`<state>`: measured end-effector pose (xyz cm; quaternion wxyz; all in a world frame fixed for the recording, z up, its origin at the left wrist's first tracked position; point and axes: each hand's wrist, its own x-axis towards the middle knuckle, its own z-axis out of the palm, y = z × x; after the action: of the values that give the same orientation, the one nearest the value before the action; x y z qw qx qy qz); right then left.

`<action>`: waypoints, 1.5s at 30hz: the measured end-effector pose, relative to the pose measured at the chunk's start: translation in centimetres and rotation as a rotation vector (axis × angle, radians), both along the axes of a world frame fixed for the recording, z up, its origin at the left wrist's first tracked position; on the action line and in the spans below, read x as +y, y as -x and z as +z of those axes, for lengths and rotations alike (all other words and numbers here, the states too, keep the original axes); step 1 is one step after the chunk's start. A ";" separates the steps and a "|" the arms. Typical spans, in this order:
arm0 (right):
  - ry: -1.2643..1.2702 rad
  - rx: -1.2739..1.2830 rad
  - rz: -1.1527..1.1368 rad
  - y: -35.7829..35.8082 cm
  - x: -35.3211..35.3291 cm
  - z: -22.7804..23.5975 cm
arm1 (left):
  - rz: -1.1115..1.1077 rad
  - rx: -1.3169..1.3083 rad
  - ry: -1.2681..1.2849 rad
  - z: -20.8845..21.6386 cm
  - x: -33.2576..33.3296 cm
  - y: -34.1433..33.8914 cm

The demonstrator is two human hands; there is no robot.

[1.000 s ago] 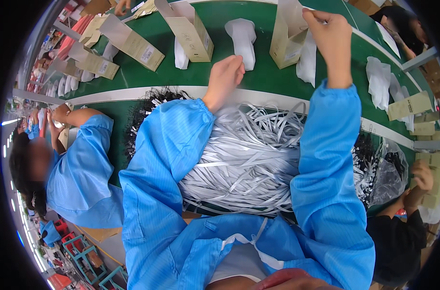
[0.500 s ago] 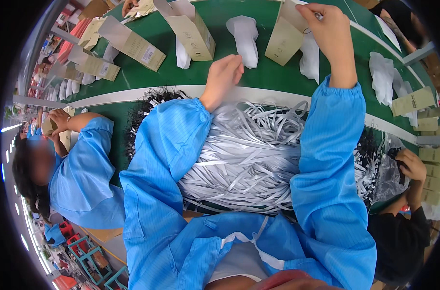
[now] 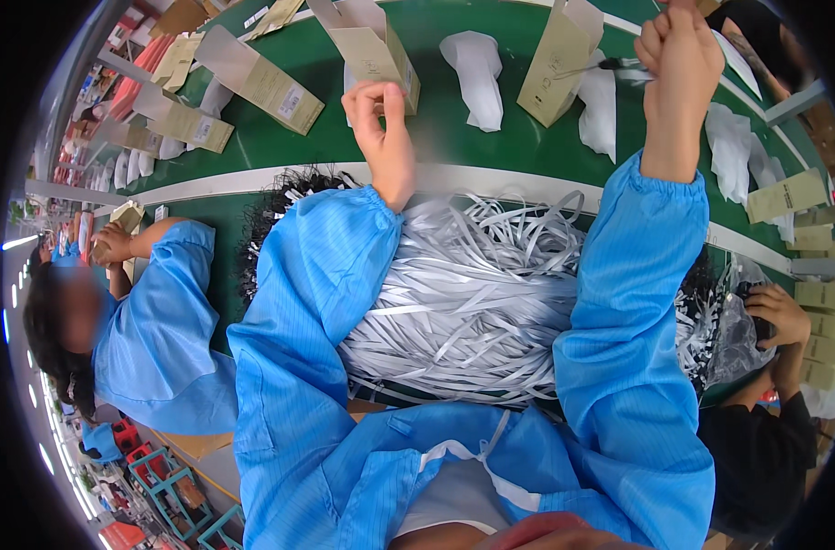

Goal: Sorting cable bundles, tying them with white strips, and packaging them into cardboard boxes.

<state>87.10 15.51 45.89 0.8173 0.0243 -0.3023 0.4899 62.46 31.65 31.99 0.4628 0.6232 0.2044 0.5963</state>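
Note:
My left hand (image 3: 381, 137) is raised before an open beige carton (image 3: 373, 50). Its fingers curl loosely with the thumb apart, and nothing shows in them. My right hand (image 3: 679, 82) is closed at the upper right, its fingertips partly cut off by the frame edge. From it a thin silver-grey ribbon with a black end (image 3: 612, 64) stretches left, blurred, in front of another open beige carton (image 3: 550, 78). A white wrapped item (image 3: 598, 119) lies beside that carton, and a second white wrapped item (image 3: 473, 78) lies between the two cartons.
A heap of silver-grey ribbons (image 3: 463, 312) with black tufts lies before me. Beyond a pale rail (image 3: 491, 183) runs a green surface (image 3: 280, 151) with more cartons (image 3: 257, 78) and wrapped items. A co-worker in blue (image 3: 160, 339) is at left, another in black (image 3: 757, 458) at right.
My right hand has moved right, away from the carton's mouth, and the ribbon now trails from it. My left hand has shifted left, and its fingers have loosened. Cartons and wrapped items sit slightly farther right.

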 end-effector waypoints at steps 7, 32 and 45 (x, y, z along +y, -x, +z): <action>0.376 -0.118 -0.470 3.5 0.1 1.8 | 0.117 0.040 -0.191 -0.1 0.0 -0.7; 0.423 -0.355 -0.621 9.2 2.5 3.4 | 0.060 0.490 -0.171 -0.3 0.9 -1.5; -0.557 0.271 -0.059 10.9 3.5 3.8 | -0.268 0.507 -0.462 0.2 -0.8 -1.4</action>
<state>76.23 18.99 49.65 0.8261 0.3035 -0.3138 0.3564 63.81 30.85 32.15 0.3184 0.8606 0.0891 0.3873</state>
